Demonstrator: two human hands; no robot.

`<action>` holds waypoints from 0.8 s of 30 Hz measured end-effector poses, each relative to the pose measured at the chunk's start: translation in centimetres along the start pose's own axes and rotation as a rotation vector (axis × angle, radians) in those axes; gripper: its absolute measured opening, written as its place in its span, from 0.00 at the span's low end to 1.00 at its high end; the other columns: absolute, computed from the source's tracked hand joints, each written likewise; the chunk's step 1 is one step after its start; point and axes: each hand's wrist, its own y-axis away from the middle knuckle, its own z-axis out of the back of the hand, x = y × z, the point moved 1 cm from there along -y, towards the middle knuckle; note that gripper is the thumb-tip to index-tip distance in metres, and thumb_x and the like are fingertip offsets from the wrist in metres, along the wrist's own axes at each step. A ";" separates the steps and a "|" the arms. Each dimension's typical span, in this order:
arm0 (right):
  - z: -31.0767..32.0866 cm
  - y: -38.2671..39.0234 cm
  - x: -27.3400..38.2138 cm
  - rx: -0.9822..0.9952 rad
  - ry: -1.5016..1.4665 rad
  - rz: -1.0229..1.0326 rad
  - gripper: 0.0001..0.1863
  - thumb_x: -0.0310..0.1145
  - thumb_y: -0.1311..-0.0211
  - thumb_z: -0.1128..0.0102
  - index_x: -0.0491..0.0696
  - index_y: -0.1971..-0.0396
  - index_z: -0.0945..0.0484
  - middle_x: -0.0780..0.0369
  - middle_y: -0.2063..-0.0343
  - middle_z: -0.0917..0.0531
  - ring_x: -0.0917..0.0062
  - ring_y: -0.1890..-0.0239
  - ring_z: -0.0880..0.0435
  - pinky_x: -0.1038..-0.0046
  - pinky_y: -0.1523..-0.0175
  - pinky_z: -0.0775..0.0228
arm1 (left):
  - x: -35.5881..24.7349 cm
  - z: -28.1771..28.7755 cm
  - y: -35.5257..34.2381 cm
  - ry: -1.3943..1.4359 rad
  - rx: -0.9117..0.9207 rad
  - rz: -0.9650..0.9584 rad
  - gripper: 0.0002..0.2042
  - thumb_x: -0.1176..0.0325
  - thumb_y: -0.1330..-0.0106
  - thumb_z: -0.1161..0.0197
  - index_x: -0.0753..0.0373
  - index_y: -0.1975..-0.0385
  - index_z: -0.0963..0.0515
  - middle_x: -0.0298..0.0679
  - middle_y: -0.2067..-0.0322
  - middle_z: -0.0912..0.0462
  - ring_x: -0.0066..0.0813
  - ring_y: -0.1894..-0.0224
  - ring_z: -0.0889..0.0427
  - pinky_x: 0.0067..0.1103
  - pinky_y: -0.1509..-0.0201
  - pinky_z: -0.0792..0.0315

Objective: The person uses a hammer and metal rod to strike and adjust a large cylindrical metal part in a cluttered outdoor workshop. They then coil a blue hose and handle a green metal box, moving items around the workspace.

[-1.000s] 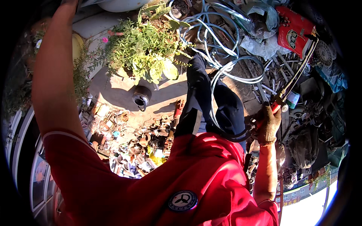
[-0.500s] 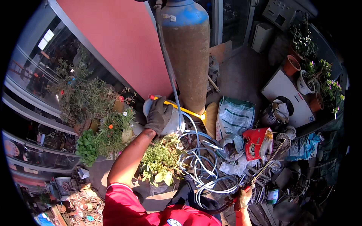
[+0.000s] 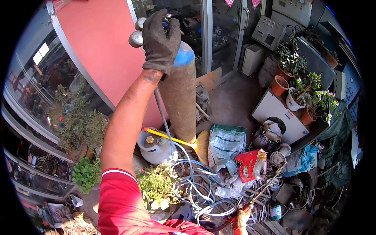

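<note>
A tall gas cylinder (image 3: 178,94), rusty brown with a blue shoulder, stands ahead of me. My left hand (image 3: 161,41), in a dark grey glove, is closed at its top around the valve, which the glove mostly hides. Two round pressure gauges (image 3: 136,38) stick out to the left of that hand. My right hand (image 3: 241,219), in a tan work glove, grips a gas torch (image 3: 264,187) low at the right; its long brass tube points up and to the right. Below my left forearm stands a small grey gas cylinder (image 3: 154,150) with a yellow valve knob.
A yellow-handled broom (image 3: 201,147) leans beside the tall cylinder. Pale blue hoses (image 3: 192,182) lie coiled in front. To the right are a white-green sack (image 3: 227,143), a red bag (image 3: 250,165), scrap metal and potted plants (image 3: 279,85). A leafy plant (image 3: 158,186) stands near my legs.
My left hand has moved up from the small grey cylinder to the valve of the tall one. The view has tilted up and right. The right hand still holds the torch.
</note>
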 end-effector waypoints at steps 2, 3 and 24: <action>1.2 -1.1 -0.9 -0.004 0.039 0.016 0.22 0.24 0.35 0.37 0.51 0.45 0.33 0.65 0.78 0.27 0.76 0.85 0.28 0.66 0.84 0.29 | -1.9 -0.2 0.2 0.295 0.174 0.359 0.18 0.64 0.33 0.31 0.70 0.49 0.20 0.51 0.54 0.14 0.35 0.58 0.13 0.28 0.53 0.20; 0.4 0.6 0.9 -0.016 0.061 -0.004 0.19 0.25 0.34 0.37 0.52 0.47 0.33 0.65 0.80 0.28 0.75 0.87 0.28 0.64 0.85 0.27 | -3.7 -0.8 2.2 0.191 0.177 0.261 0.17 0.68 0.32 0.34 0.69 0.47 0.21 0.50 0.52 0.16 0.41 0.52 0.16 0.30 0.47 0.22; 12.0 -12.4 -13.0 -0.134 0.274 -0.219 0.12 0.36 0.30 0.39 0.48 0.57 0.31 0.65 0.81 0.28 0.77 0.84 0.26 0.74 0.82 0.30 | -41.8 34.2 81.1 -0.067 1.919 1.591 0.39 0.46 0.37 0.34 0.64 0.29 0.32 0.59 0.31 0.31 0.55 0.27 0.34 0.38 0.24 0.40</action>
